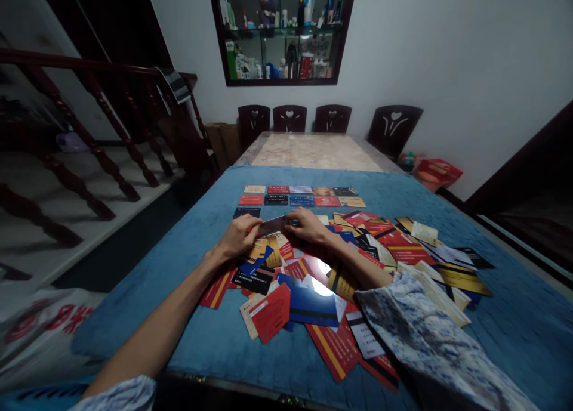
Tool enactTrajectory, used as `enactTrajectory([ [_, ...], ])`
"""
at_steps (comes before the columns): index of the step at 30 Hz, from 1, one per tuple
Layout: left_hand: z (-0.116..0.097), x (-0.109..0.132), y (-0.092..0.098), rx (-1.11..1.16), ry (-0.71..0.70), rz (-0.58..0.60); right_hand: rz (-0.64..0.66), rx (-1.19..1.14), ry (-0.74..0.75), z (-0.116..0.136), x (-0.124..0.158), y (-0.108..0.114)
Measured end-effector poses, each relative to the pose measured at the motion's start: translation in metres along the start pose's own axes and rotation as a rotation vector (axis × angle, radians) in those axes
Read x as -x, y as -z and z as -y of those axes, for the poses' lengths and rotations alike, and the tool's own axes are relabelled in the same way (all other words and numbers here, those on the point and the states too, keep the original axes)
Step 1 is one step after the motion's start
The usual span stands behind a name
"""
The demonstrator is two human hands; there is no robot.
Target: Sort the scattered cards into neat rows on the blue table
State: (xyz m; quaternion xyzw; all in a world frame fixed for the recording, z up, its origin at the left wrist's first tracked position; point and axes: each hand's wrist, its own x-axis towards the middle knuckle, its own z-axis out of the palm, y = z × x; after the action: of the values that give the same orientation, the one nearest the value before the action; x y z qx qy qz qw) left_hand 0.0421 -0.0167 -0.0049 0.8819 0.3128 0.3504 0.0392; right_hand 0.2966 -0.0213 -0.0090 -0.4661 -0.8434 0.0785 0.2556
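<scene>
Head view, one frame, dim room.

- Left hand (239,235) and right hand (308,226) meet over the blue cloth (514,321), just above frame centre.
- Both hands grip one card (273,225) between them. Left fingertips are closed on its 9 o'clock end, right fingertips on its 3 o'clock end. The card is tilted and lifted a little off the cloth. Its face is greyish, print too small to read.
- Loose pile (394,244) of overlapping cards (red, blue, gold, black, cream) lies under both wrists. It spreads from 6 o'clock round to 3 o'clock of the hands. One blue card in it carries a bright glare patch.
- At 12 o'clock of the hands: two rows (301,195) of cards laid side by side, edges neat, apparently five per row.
- Single dark card (246,212) lies at 11 o'clock of the left hand, just below the rows' left end.
- Further at 12 o'clock: marble tabletop (313,151), dark chairs (289,118), wall cabinet (282,35) holding bottles.
- At 9 to 10 o'clock: stair railing (89,86).
</scene>
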Motion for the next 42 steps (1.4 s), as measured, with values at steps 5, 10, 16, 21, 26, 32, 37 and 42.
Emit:
enactTrajectory([
  [5, -0.001, 0.0, -0.003, 0.035, 0.029, -0.004, -0.143, -0.129, -0.051, -0.001, -0.002, 0.012],
  [10, -0.008, -0.001, -0.009, 0.059, 0.04, 0.066, -0.226, -0.228, -0.039, 0.006, -0.003, 0.019],
  [16, -0.01, -0.002, -0.013, 0.038, 0.042, 0.118, -0.222, -0.15, 0.02, 0.019, -0.004, 0.018],
  [21, -0.01, -0.003, -0.011, 0.056, 0.079, 0.013, -0.234, 0.128, 0.074, 0.027, -0.003, 0.021],
  [26, -0.019, -0.004, -0.007, 0.116, 0.123, -0.135, -0.222, 0.278, 0.155, 0.03, -0.003, 0.021],
  [32, -0.029, -0.007, -0.007, 0.175, 0.136, -0.188, -0.184, 0.365, 0.24, 0.038, -0.003, 0.02],
  [37, -0.026, -0.007, -0.011, 0.147, 0.118, -0.148, -0.181, 0.371, 0.28, 0.043, -0.003, 0.017],
  [42, -0.021, -0.006, -0.013, 0.124, 0.135, -0.12, -0.162, 0.341, 0.28, 0.042, -0.002, 0.014],
])
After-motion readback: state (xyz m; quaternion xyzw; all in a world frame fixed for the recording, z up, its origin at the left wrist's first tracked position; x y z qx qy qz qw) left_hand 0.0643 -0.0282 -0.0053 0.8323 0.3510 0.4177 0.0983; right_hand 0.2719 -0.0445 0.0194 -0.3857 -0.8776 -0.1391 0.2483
